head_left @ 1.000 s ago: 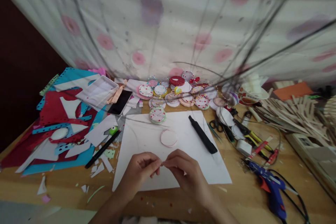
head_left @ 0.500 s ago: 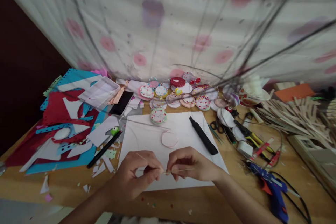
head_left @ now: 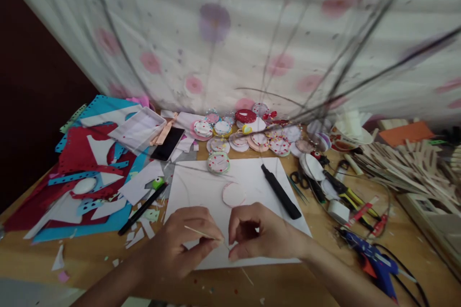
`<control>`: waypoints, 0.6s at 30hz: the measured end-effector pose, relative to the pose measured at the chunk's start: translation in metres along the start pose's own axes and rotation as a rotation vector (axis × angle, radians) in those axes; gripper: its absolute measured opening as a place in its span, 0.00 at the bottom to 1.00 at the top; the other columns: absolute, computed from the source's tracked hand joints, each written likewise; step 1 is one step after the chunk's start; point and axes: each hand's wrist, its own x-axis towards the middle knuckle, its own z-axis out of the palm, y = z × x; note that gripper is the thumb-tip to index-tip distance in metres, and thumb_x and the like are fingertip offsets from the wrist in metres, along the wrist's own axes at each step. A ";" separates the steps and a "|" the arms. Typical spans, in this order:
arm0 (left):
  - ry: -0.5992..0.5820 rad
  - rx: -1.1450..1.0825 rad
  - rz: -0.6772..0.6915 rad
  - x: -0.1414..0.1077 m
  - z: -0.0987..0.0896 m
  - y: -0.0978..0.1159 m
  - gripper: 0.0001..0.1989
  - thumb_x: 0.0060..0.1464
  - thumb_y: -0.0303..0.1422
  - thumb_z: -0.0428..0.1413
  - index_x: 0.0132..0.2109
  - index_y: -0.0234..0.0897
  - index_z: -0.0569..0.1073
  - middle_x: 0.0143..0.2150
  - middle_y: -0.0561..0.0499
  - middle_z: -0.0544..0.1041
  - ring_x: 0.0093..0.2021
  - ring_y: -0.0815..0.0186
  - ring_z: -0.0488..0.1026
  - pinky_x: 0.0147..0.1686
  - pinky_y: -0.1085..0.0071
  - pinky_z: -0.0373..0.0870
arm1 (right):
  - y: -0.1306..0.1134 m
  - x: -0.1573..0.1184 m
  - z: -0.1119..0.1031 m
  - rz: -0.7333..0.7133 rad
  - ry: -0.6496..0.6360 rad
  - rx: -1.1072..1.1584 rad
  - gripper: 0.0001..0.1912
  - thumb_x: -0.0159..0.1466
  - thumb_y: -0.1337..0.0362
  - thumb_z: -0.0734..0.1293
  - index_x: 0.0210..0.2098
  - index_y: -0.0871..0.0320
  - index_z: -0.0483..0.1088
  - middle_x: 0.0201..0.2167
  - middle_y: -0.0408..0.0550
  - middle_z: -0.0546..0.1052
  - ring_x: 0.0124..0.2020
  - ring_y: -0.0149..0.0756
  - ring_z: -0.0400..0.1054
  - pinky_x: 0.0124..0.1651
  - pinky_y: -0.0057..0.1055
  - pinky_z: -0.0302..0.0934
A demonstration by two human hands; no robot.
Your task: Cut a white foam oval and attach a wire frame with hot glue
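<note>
1. Your left hand [head_left: 176, 242] is pinching a thin stick [head_left: 200, 233] over the white sheet [head_left: 194, 184].
2. Your right hand [head_left: 266, 235] is hovering beside, curled; I cannot tell its hold.
3. Beyond, a disc [head_left: 234, 194] is lying.

Through my feed, the fingertips of the left hand [head_left: 176, 239] and the right hand [head_left: 268, 232], which met a second ago, have drawn slightly apart. A pale strand [head_left: 202, 233] has come into view across the left fingers. Another thin strand [head_left: 248, 277] now slants below the right hand; half a second ago, one ran level across it.
</note>
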 end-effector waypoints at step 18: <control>0.157 -0.959 -0.858 0.004 0.039 0.008 0.12 0.46 0.36 0.61 0.25 0.31 0.72 0.20 0.53 0.71 0.20 0.76 0.60 0.21 0.79 0.54 | -0.003 -0.037 0.013 -0.645 0.399 -1.547 0.11 0.68 0.68 0.56 0.45 0.58 0.68 0.33 0.47 0.76 0.27 0.31 0.64 0.25 0.31 0.50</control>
